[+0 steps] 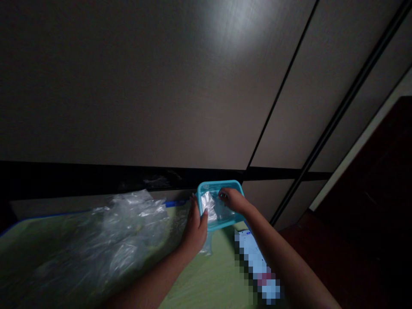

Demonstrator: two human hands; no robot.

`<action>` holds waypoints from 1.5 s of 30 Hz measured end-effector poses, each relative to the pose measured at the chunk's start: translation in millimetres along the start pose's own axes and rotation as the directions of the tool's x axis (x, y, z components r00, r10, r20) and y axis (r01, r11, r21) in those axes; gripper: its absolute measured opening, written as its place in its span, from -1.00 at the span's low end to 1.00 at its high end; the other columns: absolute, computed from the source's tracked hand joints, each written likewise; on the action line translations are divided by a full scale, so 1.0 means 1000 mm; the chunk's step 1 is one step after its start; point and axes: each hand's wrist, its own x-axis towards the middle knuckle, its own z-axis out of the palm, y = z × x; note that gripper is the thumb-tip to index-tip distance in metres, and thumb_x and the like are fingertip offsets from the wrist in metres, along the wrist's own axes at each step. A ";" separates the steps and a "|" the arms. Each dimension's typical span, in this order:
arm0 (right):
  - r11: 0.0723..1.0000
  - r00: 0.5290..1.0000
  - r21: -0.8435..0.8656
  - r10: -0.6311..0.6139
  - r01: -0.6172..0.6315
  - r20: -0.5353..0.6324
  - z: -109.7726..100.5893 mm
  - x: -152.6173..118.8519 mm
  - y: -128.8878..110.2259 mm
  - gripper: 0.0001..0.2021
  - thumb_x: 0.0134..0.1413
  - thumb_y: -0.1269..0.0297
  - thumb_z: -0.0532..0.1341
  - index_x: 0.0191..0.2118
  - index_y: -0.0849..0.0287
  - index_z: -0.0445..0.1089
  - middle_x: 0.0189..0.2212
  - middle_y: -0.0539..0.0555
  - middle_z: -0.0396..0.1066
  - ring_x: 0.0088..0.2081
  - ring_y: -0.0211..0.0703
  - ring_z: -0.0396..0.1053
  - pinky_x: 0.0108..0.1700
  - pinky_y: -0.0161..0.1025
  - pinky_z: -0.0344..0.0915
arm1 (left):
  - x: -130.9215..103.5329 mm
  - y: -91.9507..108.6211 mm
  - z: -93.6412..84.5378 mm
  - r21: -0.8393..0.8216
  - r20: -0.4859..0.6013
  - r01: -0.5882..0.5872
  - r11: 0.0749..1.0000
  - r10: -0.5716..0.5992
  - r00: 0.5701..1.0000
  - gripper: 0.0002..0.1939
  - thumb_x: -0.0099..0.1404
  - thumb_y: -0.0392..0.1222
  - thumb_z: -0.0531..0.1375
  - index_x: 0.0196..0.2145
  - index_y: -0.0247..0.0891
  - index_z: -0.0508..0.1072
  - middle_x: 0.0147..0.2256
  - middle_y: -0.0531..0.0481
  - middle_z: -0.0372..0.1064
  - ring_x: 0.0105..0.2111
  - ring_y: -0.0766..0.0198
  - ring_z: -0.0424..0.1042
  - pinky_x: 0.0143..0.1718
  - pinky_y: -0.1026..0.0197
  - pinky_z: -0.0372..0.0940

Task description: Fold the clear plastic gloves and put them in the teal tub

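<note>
A turquoise plastic basket [222, 225] is held up, tilted, over the green surface. My left hand [195, 223] grips its left wall, the thumb over the rim and the fingers on the outer side. Inside the basket lies a shiny clear plastic bag [209, 206]. My right hand [233, 199] reaches in over the right rim, its fingers curled together just above the bag; what they hold, if anything, is too small to make out.
Crumpled clear plastic bags [128, 231] are heaped on the green surface [199, 283] at left. A pixelated phone-like object [257, 266] lies beside my right forearm. Large grey cabinet panels [144, 86] rise behind, with a dark gap along their base.
</note>
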 end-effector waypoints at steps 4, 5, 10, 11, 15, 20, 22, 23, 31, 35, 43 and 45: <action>0.999 0.993 0.048 0.002 0.004 -0.119 0.006 0.008 0.008 -0.64 0.40 0.24 -0.14 -0.12 0.28 0.35 -0.34 0.08 0.43 -0.38 -0.24 0.41 -0.28 -0.28 0.32 | 0.000 0.002 0.001 -0.002 0.002 0.002 1.000 -0.002 1.000 -0.38 0.37 -0.12 0.01 0.32 -0.27 -0.03 0.36 -0.16 -0.23 0.34 0.10 -0.24 0.32 0.00 -0.25; 0.999 0.991 0.052 -0.006 0.014 -0.135 0.007 0.010 0.008 -0.60 0.41 0.25 -0.19 -0.13 0.29 0.35 -0.35 0.09 0.44 -0.38 -0.24 0.41 -0.29 -0.30 0.29 | 0.000 0.002 0.000 -0.002 0.004 0.006 1.000 -0.006 1.000 -0.38 0.37 -0.12 0.01 0.32 -0.28 -0.03 0.36 -0.18 -0.23 0.34 0.10 -0.24 0.32 -0.01 -0.25; 0.995 0.986 0.024 -0.093 0.097 -0.135 0.008 0.015 -0.006 -0.75 0.31 0.28 0.02 -0.05 0.25 0.36 -0.28 0.12 0.47 -0.28 -0.17 0.40 -0.24 -0.31 0.23 | 0.005 0.002 -0.002 -0.002 0.012 0.027 1.000 -0.027 1.000 -0.39 0.36 -0.14 0.00 0.31 -0.28 -0.01 0.36 -0.18 -0.20 0.34 0.06 -0.23 0.32 -0.07 -0.26; 0.993 0.987 0.016 -0.115 0.118 -0.114 0.008 0.015 -0.009 -0.75 0.27 0.30 0.08 0.00 0.23 0.35 -0.26 0.11 0.47 -0.27 -0.17 0.41 -0.23 -0.31 0.23 | 0.006 0.002 -0.003 -0.001 0.012 0.031 1.000 -0.031 0.999 -0.40 0.35 -0.14 0.00 0.31 -0.26 -0.01 0.36 -0.16 -0.20 0.35 0.07 -0.24 0.32 -0.06 -0.26; 0.984 0.984 -0.021 -0.179 0.178 -0.019 0.011 0.016 -0.019 -0.59 0.17 0.35 0.18 0.14 0.15 0.29 -0.13 0.16 0.47 -0.18 -0.09 0.42 -0.14 -0.27 0.23 | 0.005 0.001 -0.004 0.004 0.023 0.044 0.999 -0.044 0.999 -0.39 0.35 -0.14 0.00 0.31 -0.29 -0.01 0.36 -0.17 -0.20 0.35 0.07 -0.24 0.32 -0.03 -0.25; 0.981 0.983 -0.068 -0.181 0.183 0.042 0.015 0.020 -0.025 -0.52 0.15 0.36 0.19 0.20 0.13 0.23 0.00 0.22 0.42 -0.04 0.00 0.39 -0.05 -0.22 0.22 | 0.002 0.004 -0.005 0.019 0.038 0.040 0.999 -0.041 0.998 -0.40 0.35 -0.14 0.00 0.30 -0.29 0.00 0.35 -0.16 -0.17 0.34 0.09 -0.21 0.32 -0.01 -0.23; 0.982 0.986 -0.087 -0.162 0.166 0.050 0.014 0.020 -0.026 -0.53 0.15 0.35 0.20 0.19 0.17 0.24 -0.02 0.23 0.44 -0.06 0.03 0.40 -0.08 -0.21 0.23 | 0.002 0.006 -0.006 0.025 0.039 0.041 0.999 -0.042 0.998 -0.39 0.35 -0.13 0.00 0.30 -0.32 0.00 0.35 -0.19 -0.17 0.34 0.08 -0.19 0.32 -0.02 -0.23; 0.983 0.987 -0.096 -0.151 0.155 0.052 0.013 0.020 -0.027 -0.54 0.15 0.34 0.20 0.18 0.18 0.25 -0.04 0.23 0.45 -0.08 0.03 0.41 -0.10 -0.22 0.23 | 0.002 0.006 -0.006 0.026 0.038 0.041 0.999 -0.042 0.998 -0.39 0.35 -0.13 0.00 0.30 -0.32 0.00 0.35 -0.20 -0.17 0.34 0.08 -0.18 0.32 -0.02 -0.23; 0.985 0.993 -0.126 -0.110 0.114 0.039 0.006 0.017 -0.027 -0.72 0.15 0.30 0.21 -0.01 0.16 0.38 -0.16 0.14 0.50 -0.18 -0.05 0.42 -0.23 -0.29 0.19 | 0.002 0.005 -0.006 0.013 0.035 0.052 0.999 -0.052 0.998 -0.41 0.35 -0.12 0.01 0.30 -0.24 0.01 0.35 -0.13 -0.18 0.34 0.11 -0.21 0.32 0.01 -0.25; 0.987 0.993 -0.107 -0.114 0.116 0.027 0.008 0.016 -0.027 -0.79 0.17 0.32 0.19 -0.08 0.15 0.42 -0.16 0.13 0.48 -0.18 -0.06 0.41 -0.22 -0.29 0.18 | 0.002 0.003 -0.006 0.012 0.036 0.059 0.998 -0.060 0.998 -0.41 0.35 -0.11 0.01 0.29 -0.23 0.02 0.36 -0.11 -0.18 0.34 0.12 -0.22 0.32 0.00 -0.27; 0.990 0.992 0.057 -0.124 0.126 -0.039 0.011 0.018 -0.020 -0.77 0.06 0.41 0.26 -0.12 0.18 0.45 -0.21 0.13 0.47 -0.21 -0.08 0.40 -0.19 -0.27 0.21 | 0.003 0.003 -0.008 0.005 0.042 0.076 0.997 -0.076 0.996 -0.41 0.35 -0.11 0.02 0.29 -0.27 0.04 0.35 -0.16 -0.16 0.34 0.08 -0.21 0.32 -0.03 -0.24; 0.985 0.991 0.123 -0.114 0.121 -0.067 0.009 0.017 -0.014 -0.79 0.08 0.44 0.24 -0.13 0.21 0.45 -0.23 0.13 0.47 -0.24 -0.11 0.41 -0.19 -0.27 0.23 | 0.005 0.003 -0.008 -0.004 0.039 0.086 0.996 -0.086 0.996 -0.42 0.35 -0.11 0.02 0.28 -0.26 0.05 0.34 -0.16 -0.14 0.34 0.07 -0.22 0.32 -0.06 -0.25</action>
